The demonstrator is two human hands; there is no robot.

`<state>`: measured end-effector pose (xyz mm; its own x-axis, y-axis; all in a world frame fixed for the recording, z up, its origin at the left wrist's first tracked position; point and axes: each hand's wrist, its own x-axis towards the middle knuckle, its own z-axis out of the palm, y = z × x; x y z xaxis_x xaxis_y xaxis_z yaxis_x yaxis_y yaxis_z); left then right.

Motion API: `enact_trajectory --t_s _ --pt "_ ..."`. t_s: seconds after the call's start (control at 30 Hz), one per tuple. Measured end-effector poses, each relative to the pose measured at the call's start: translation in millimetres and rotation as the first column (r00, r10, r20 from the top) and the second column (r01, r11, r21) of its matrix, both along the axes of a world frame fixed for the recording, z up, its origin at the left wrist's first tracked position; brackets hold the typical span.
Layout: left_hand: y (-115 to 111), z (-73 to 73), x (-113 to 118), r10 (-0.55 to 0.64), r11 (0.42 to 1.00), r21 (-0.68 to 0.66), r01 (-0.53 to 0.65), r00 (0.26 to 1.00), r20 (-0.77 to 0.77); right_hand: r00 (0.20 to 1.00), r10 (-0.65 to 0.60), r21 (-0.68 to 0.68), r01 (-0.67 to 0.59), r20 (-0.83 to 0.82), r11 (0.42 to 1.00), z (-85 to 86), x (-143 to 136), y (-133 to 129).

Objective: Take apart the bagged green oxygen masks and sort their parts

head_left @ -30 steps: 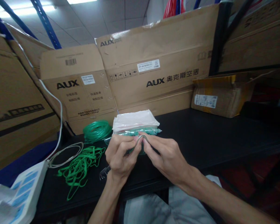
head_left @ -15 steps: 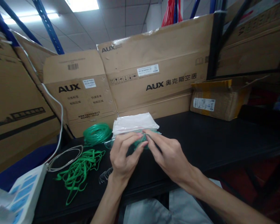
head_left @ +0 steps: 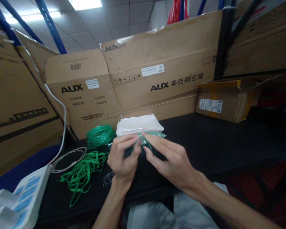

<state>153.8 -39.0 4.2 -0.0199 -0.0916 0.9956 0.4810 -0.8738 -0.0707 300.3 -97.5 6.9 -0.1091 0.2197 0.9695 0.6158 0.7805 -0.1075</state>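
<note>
My left hand (head_left: 125, 157) pinches the left side of a green, partly see-through piece (head_left: 143, 140) with a curved rim. My right hand (head_left: 173, 156) grips the same piece from the right, its index fingertip at the top and its thumb lower down. The fingers hide much of the piece. Just behind the hands lies a stack of white plastic bags (head_left: 139, 124). A coil of clear green tubing (head_left: 100, 135) rests left of the stack. Nearer to me is a tangle of green elastic bands (head_left: 82, 176), with small thin metal strips (head_left: 108, 178) beside my left wrist.
A white power strip (head_left: 33, 197) with plugs sits at the left front, its cable looping over the black table (head_left: 205, 143). Large cardboard sheets (head_left: 157, 79) stand along the back. An open cardboard box (head_left: 220, 101) is at the back right.
Both hands have shifted slightly left. My right thumb has moved off my left thumb, and more of the green piece's curved rim shows between the fingers.
</note>
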Motion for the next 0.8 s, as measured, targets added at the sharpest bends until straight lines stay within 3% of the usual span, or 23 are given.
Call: enact_trajectory --t_s 0.07,0.4,0.8 --pt "0.3 -0.1 0.3 0.007 1.000 0.007 -0.007 1.000 -0.012 0.999 -0.034 0.047 0.034 0.015 0.998 0.5 -0.5 0.4" --pt "-1.8 1.1 0.5 -0.001 1.000 0.025 0.002 0.999 -0.040 0.998 -0.056 0.017 0.056 0.027 0.998 2.0 -3.1 -4.1" --pt "-3.2 -1.3 4.0 -0.029 0.999 -0.043 0.032 0.998 0.053 0.968 -0.202 0.073 0.193 0.147 0.979 -7.5 -7.3 -1.9"
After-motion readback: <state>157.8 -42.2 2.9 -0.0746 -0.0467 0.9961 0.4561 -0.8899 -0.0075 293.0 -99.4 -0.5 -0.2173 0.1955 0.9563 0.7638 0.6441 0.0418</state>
